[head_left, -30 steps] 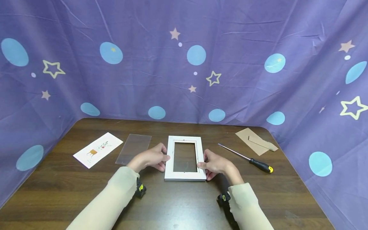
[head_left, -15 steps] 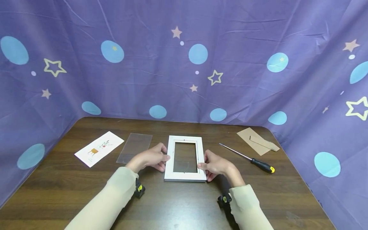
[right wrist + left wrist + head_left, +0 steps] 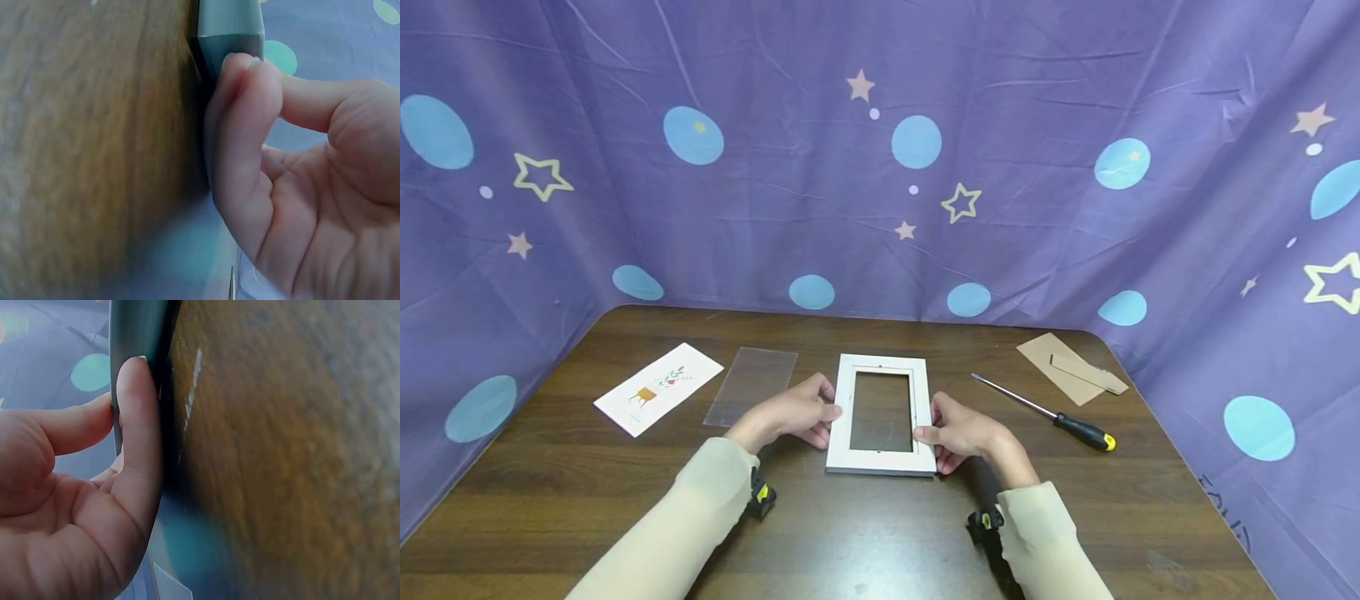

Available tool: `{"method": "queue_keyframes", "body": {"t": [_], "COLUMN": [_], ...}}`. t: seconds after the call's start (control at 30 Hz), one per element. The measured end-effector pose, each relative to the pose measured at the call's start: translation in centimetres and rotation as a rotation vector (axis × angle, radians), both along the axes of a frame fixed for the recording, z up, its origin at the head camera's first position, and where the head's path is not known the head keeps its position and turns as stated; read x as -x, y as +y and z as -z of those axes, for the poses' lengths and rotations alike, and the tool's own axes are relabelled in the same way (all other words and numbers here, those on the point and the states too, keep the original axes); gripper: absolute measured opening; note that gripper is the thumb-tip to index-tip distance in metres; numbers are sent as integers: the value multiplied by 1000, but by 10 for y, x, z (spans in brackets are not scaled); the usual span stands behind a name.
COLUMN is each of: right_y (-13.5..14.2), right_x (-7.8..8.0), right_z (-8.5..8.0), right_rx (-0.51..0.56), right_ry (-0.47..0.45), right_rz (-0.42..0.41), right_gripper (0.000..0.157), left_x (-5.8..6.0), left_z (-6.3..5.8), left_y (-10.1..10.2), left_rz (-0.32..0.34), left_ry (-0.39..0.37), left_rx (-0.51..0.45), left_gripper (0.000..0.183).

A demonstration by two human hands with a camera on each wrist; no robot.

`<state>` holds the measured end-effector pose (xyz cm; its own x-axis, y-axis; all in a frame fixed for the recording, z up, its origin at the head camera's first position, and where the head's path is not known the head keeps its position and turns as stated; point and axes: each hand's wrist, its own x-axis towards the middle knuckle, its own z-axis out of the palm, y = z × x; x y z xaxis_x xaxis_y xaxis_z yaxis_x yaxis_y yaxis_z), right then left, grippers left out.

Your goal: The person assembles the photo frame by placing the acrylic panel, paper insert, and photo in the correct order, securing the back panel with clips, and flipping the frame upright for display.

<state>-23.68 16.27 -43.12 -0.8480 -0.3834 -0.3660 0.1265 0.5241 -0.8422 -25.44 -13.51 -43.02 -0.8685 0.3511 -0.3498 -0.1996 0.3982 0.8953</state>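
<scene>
A white picture frame [image 3: 880,462] lies on the table with its middle opening bare, wood grain showing through it. My left hand [image 3: 796,410] grips the frame's left side, thumb at the upper edge and fingers against the side wall. On the opposite side my right hand [image 3: 962,432] pinches the frame near its closer corner, thumb on the top face. The left wrist view has the frame's side wall [image 3: 136,331] against the fingertips. From the right wrist, curled fingers meet the frame's corner [image 3: 231,47].
A printed card [image 3: 658,388] and a clear sheet [image 3: 751,385] lie to the left. To the right are a screwdriver [image 3: 1078,429] with black and yellow handle and a brown backing board [image 3: 1054,373] with a strip attached. A purple patterned curtain [image 3: 1030,242] surrounds the table [image 3: 835,550].
The picture frame has shifted very slightly left and toward the person, with both hands keeping their hold. The head view has tilted a little.
</scene>
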Motion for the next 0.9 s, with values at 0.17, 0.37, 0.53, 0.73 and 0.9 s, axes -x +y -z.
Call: {"method": "queue_keyframes", "body": {"t": [0.17,0.37,0.53,0.73,0.9], "right_y": [1,1,1,2,1], "right_x": [1,0,1,1,2], "right_z": [0,0,0,0,2], "right_rx": [7,15,11,15,27], "right_ry": [2,-2,-8,-18,-25], "right_rz": [2,-7,-3,1,-4], "right_gripper": [28,29,29,29,29], "left_x": [0,3,10,13,10], "left_z": [0,-4,-16,-29,-29], "left_y": [0,-13,-39,-66,-80], "left_rz": [5,-2,-72,-162,-200], "left_ry": [10,67,276,419,442], "left_rx": [-6,12,235,641,844], "left_gripper": [34,42,53,76,92]}}
